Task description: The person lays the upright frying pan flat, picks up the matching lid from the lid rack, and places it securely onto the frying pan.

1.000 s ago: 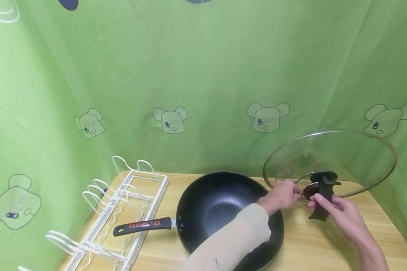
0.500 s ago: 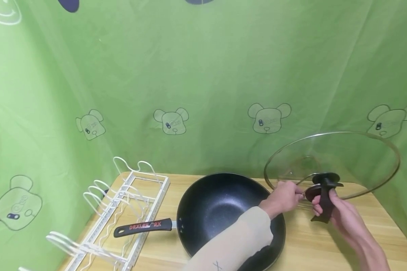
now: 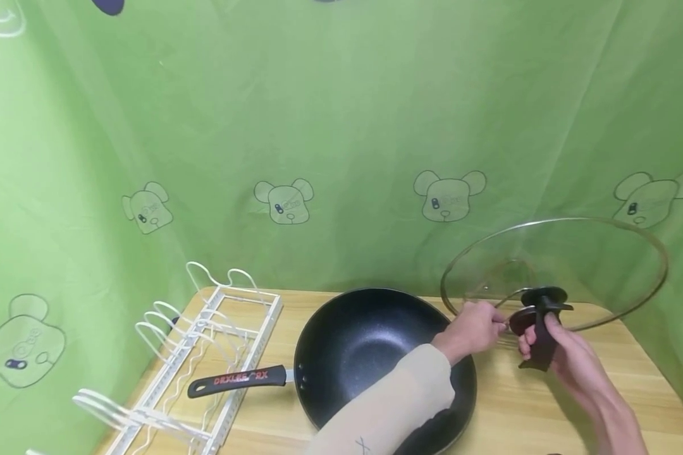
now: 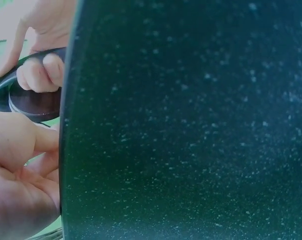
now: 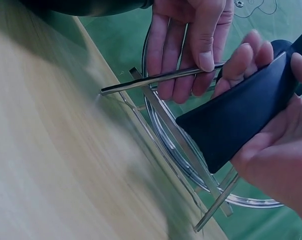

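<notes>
A large clear glass lid [image 3: 597, 265] with a metal rim leans at the right of the table in the head view. My right hand [image 3: 575, 357] grips its upright black handle [image 3: 541, 347], fingers curled behind it and thumb at its upper part. A dark round disc [image 3: 522, 321] sits beside the handle, close to the fingertips. My left hand [image 3: 472, 327] pinches a bar of a metal wire stand [image 5: 173, 135] under the lid, as the right wrist view shows. The left forearm crosses over a black wok [image 3: 370, 354], which fills most of the left wrist view.
A white metal rack [image 3: 196, 328] with several upright loops stands on the left of the wooden table [image 3: 580, 411]. The wok's black handle [image 3: 239, 379] overlaps the rack's right side. A green curtain [image 3: 341, 126] hangs behind and on both sides.
My right hand has shifted its hold on the lid handle: the thumb has moved up and the fingers wrap further round. My left hand keeps its place; the lid has barely moved.
</notes>
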`<control>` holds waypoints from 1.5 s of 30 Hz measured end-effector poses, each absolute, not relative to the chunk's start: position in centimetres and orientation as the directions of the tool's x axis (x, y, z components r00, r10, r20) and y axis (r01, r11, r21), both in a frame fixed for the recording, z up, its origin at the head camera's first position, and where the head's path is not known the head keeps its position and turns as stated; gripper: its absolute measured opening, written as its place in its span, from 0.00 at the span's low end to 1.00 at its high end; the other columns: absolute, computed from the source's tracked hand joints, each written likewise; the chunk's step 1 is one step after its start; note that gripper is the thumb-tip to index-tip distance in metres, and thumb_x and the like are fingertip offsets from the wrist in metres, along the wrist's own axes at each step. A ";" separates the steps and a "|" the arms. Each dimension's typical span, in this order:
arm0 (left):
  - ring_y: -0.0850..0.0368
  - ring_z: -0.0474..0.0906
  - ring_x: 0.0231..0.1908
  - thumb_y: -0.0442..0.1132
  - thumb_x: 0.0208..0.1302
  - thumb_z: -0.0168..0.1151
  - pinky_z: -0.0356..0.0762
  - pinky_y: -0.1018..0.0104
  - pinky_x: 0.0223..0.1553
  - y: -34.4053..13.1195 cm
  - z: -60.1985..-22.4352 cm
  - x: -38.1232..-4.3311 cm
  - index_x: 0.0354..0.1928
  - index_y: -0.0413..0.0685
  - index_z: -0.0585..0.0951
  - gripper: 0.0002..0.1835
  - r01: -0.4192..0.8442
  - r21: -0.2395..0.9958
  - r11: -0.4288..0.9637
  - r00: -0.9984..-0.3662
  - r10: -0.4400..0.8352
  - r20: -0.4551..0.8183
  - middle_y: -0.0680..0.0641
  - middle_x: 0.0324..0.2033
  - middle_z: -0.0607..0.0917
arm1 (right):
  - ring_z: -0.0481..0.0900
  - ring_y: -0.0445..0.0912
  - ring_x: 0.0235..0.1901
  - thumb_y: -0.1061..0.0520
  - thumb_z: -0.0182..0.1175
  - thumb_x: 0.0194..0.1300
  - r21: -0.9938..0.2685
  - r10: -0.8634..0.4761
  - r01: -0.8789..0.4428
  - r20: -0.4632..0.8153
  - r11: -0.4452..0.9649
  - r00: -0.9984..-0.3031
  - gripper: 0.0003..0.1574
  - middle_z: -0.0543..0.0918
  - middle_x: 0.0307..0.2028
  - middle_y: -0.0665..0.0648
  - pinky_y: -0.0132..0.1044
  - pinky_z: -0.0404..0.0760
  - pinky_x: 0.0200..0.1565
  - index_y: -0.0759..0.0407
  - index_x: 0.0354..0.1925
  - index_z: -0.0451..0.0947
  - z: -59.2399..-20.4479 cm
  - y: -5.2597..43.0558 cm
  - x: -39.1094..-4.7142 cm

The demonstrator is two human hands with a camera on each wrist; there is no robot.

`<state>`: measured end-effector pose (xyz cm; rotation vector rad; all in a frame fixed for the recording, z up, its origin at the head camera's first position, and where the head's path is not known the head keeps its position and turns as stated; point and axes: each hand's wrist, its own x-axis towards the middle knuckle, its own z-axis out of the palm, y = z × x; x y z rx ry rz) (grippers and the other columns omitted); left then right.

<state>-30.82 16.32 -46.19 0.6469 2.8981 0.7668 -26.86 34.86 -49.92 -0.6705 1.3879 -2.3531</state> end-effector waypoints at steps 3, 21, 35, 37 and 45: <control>0.69 0.68 0.16 0.45 0.65 0.60 0.64 0.76 0.18 16.0 -46.4 -30.8 0.35 0.65 0.86 0.07 0.397 0.477 0.784 -0.901 0.431 0.041 0.64 0.17 0.76 | 0.79 0.46 0.34 0.55 0.21 0.77 -0.881 -0.503 0.039 0.233 -0.472 -0.832 0.31 0.80 0.37 0.58 0.37 0.77 0.40 0.67 0.48 0.71 -50.2 34.6 -26.8; 0.71 0.68 0.17 0.44 0.64 0.61 0.65 0.79 0.18 16.2 -46.6 -31.1 0.35 0.63 0.86 0.06 0.436 0.473 0.766 -0.888 0.453 0.085 0.64 0.19 0.78 | 0.67 0.44 0.24 0.58 0.23 0.78 -0.886 -0.470 -0.038 0.282 -0.463 -0.836 0.17 0.73 0.32 0.53 0.32 0.76 0.31 0.63 0.57 0.52 -50.0 34.0 -26.9; 0.71 0.69 0.19 0.44 0.62 0.63 0.67 0.78 0.19 17.0 -46.5 -31.1 0.37 0.65 0.86 0.05 0.359 0.503 0.787 -0.916 0.400 0.027 0.62 0.24 0.82 | 0.54 0.49 0.21 0.57 0.26 0.78 -0.883 -0.339 -0.170 0.337 -0.438 -0.878 0.21 0.72 0.26 0.52 0.33 0.62 0.21 0.63 0.39 0.66 -50.1 33.1 -26.8; 0.70 0.69 0.19 0.43 0.61 0.64 0.68 0.78 0.18 17.0 -46.6 -31.0 0.37 0.64 0.86 0.06 0.338 0.526 0.780 -0.921 0.388 0.016 0.62 0.24 0.83 | 0.53 0.50 0.21 0.58 0.26 0.78 -0.874 -0.319 -0.195 0.358 -0.445 -0.878 0.22 0.71 0.25 0.52 0.37 0.54 0.21 0.63 0.37 0.66 -50.2 33.0 -26.8; 0.70 0.69 0.20 0.44 0.60 0.64 0.67 0.77 0.20 17.2 -46.7 -30.9 0.35 0.67 0.86 0.06 0.319 0.518 0.794 -0.932 0.363 0.018 0.64 0.25 0.83 | 0.50 0.50 0.20 0.58 0.27 0.78 -0.857 -0.250 -0.238 0.381 -0.457 -0.890 0.24 0.70 0.23 0.52 0.40 0.47 0.22 0.63 0.32 0.66 -50.4 32.5 -26.7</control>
